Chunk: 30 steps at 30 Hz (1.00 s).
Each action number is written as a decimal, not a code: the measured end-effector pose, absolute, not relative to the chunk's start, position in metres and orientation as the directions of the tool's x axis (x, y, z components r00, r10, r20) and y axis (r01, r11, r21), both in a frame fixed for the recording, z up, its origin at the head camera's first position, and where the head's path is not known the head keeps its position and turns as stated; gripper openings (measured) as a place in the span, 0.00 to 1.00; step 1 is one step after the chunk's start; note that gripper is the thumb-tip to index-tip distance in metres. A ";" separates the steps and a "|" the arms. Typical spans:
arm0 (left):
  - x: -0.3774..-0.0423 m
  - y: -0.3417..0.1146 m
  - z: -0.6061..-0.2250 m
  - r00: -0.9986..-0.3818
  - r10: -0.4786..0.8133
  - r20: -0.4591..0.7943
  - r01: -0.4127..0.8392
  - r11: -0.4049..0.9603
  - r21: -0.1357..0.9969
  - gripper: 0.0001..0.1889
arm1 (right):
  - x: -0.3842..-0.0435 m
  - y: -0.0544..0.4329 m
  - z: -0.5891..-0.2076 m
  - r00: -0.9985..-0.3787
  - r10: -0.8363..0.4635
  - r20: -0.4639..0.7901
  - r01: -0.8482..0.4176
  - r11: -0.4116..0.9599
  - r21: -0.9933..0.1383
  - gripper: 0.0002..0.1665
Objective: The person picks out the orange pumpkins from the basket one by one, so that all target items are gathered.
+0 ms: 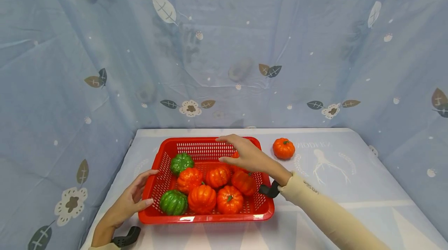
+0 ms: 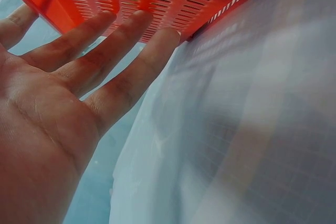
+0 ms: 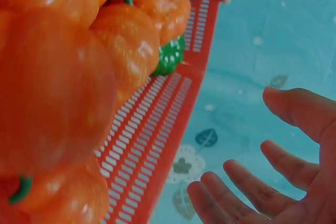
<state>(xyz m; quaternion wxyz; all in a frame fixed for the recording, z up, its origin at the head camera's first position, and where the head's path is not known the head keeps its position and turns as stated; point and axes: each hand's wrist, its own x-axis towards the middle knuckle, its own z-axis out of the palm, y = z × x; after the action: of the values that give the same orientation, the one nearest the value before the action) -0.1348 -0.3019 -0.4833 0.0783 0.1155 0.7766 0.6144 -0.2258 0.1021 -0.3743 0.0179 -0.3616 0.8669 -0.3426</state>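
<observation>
A red plastic basket with slotted walls holds several orange-red pumpkins and two green ones, one at its front left and one behind. At the basket's left side is my left hand, its extended fingertips right at the slotted wall in the left wrist view. My right hand hovers over the right part of the basket, partly covering the pumpkins there. In the right wrist view the fingers are spread and hold nothing.
One orange pumpkin sits on the table outside the basket, to its right. The table has a pale printed cover. Blue patterned curtains enclose its back and sides. A black wrist mount shows at my left wrist.
</observation>
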 end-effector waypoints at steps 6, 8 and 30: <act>-0.133 -0.303 -0.483 -0.963 0.268 0.024 0.090 0.235 0.968 0.39 | -0.224 0.082 -0.380 -0.703 -0.696 0.146 -0.624 0.504 -0.597 0.36; -0.133 -0.303 -0.482 -0.963 0.269 0.030 0.096 0.236 0.967 0.39 | -0.225 0.075 -0.382 -0.684 -0.718 0.128 -0.641 0.509 -0.575 0.36; -0.135 -0.303 -0.483 -0.965 0.261 0.025 0.093 0.252 0.963 0.40 | -0.223 0.008 -0.410 -0.620 -0.781 -0.082 -0.643 0.565 -0.517 0.37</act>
<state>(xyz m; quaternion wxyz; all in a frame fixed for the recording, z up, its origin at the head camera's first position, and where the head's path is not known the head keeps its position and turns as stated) -0.1347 -0.3027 -0.4834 0.0699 0.1120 0.7882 0.6011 -0.2233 0.0083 -0.4099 0.1524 -0.4086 0.8713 -0.2252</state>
